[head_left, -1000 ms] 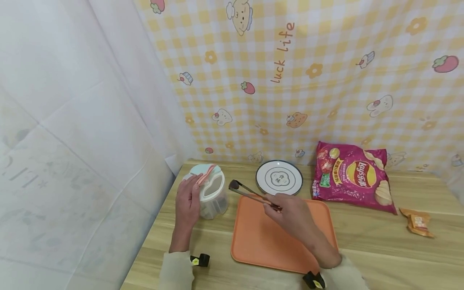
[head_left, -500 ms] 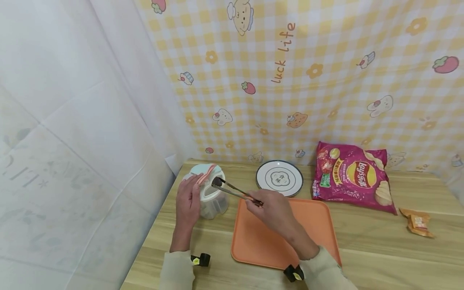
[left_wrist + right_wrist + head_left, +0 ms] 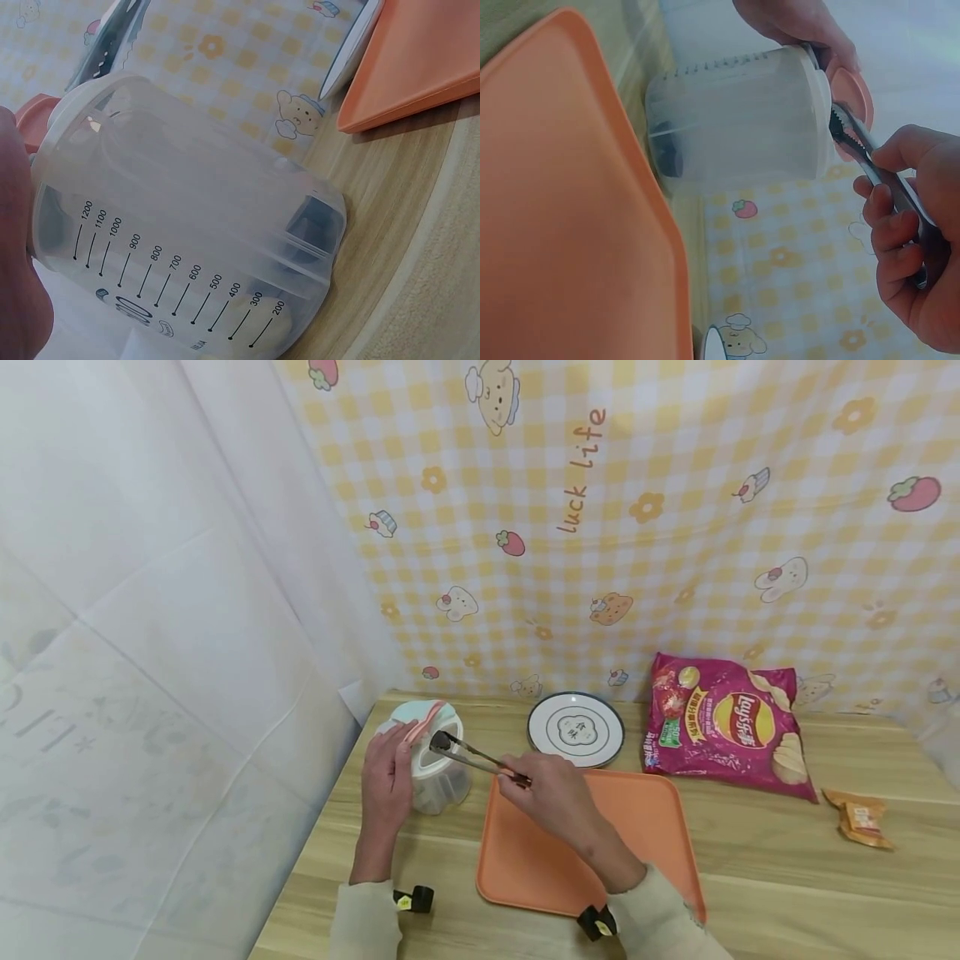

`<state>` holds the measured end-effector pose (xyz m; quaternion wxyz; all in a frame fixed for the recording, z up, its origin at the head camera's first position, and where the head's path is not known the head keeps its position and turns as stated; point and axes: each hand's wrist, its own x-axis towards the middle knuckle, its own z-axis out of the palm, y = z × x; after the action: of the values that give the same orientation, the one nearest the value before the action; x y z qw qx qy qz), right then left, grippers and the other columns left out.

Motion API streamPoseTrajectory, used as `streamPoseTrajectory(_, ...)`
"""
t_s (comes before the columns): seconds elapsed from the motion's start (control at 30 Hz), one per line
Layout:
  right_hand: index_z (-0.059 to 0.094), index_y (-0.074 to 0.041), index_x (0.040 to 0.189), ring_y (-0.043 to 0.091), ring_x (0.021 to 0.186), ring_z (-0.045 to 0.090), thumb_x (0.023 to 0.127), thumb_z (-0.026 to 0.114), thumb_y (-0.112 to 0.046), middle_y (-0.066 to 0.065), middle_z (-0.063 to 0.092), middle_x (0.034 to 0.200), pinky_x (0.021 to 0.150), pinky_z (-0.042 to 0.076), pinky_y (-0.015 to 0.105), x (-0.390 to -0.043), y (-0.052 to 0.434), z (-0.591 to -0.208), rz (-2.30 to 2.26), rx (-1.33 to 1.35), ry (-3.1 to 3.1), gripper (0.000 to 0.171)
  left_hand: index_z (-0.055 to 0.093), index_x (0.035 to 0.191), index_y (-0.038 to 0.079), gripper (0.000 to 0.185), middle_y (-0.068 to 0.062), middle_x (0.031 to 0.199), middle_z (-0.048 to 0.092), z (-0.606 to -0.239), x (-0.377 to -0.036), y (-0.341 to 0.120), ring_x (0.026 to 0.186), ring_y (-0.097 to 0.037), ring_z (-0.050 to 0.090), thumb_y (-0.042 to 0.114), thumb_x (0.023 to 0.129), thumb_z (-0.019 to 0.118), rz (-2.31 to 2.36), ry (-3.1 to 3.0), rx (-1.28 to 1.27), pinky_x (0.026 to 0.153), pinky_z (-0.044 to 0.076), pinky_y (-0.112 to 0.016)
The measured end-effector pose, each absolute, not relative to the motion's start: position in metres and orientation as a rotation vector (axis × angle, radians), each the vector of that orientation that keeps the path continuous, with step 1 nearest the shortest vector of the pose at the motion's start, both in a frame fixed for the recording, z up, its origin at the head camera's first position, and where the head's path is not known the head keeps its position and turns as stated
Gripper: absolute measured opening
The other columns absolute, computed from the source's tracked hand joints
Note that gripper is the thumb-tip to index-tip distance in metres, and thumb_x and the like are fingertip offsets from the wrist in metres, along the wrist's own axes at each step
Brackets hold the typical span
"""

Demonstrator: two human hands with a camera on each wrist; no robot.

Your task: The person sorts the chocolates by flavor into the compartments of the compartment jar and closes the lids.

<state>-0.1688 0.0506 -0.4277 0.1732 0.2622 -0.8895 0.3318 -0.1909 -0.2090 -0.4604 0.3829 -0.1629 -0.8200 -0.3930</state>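
Note:
A clear storage jar (image 3: 442,789) with measuring marks stands at the table's left, with a pale lid whose pink flap (image 3: 855,97) is raised. My left hand (image 3: 387,772) grips the jar at the lid, its fingers by the flap. Inside the jar, at the bottom, lie a dark thing (image 3: 319,223) and a pale round one (image 3: 262,322). My right hand (image 3: 551,789) holds metal tongs (image 3: 480,762), fingers curled round the arms. The serrated tips (image 3: 841,122) are right at the lid's opening. A dark lump (image 3: 441,741) shows at the tips in the head view.
An orange tray (image 3: 517,877) lies under my right forearm. Behind it is a white plate (image 3: 543,727) with a dark rim. A purple chip bag (image 3: 705,752) and a small orange packet (image 3: 862,818) lie to the right. A patterned cloth (image 3: 555,577) hangs behind.
My right hand has moved left with the tongs, bringing their tips from beside the jar to its lid opening. The left hand has stayed on the jar.

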Motion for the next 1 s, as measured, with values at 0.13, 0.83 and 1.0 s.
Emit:
streamPoseTrajectory(0.13, 0.071, -0.029, 0.086, 0.000, 0.050, 0.039, 0.087, 0.060, -0.022, -0.021, 0.043, 0.060, 0.041, 0.032, 0.020, -0.1690, 0.0491, -0.4280, 0.951, 0.744, -2.525, 0.013, 0.064, 0.120, 0.005, 0.031, -0.005, 0.119, 0.063, -0.4600, -0.1907, -0.2089, 0.117, -0.029, 0.051, 0.016, 0.099, 0.044, -1.002, -2.097, -0.408, 0.105, 0.023, -0.052)
streamPoseTrajectory(0.83, 0.069, -0.030, 0.081, -0.001, 0.049, 0.039, 0.087, 0.059, -0.022, -0.020, 0.045, 0.059, 0.040, 0.032, 0.020, -0.1710, 0.0478, -0.4281, 0.968, 0.742, -2.553, 0.013, 0.064, 0.120, 0.006, 0.031, -0.004, 0.119, 0.063, -0.4586, -0.1912, -0.2083, 0.117, -0.028, 0.052, 0.015, 0.099, 0.043, -1.002, -2.096, -0.395, 0.106, 0.024, -0.050)
streamPoseTrajectory(1.0, 0.067, -0.032, 0.079, -0.001, 0.049, 0.039, 0.087, 0.059, -0.022, -0.021, 0.045, 0.059, 0.040, 0.032, 0.020, -0.1706, 0.0481, -0.4277, 0.967, 0.737, -2.556, 0.014, 0.064, 0.120, 0.005, 0.031, -0.005, 0.119, 0.063, -0.4589, -0.1915, -0.2083, 0.117, -0.028, 0.052, 0.016, 0.099, 0.044, -1.006, -2.097, -0.396, 0.106, 0.024, -0.050)
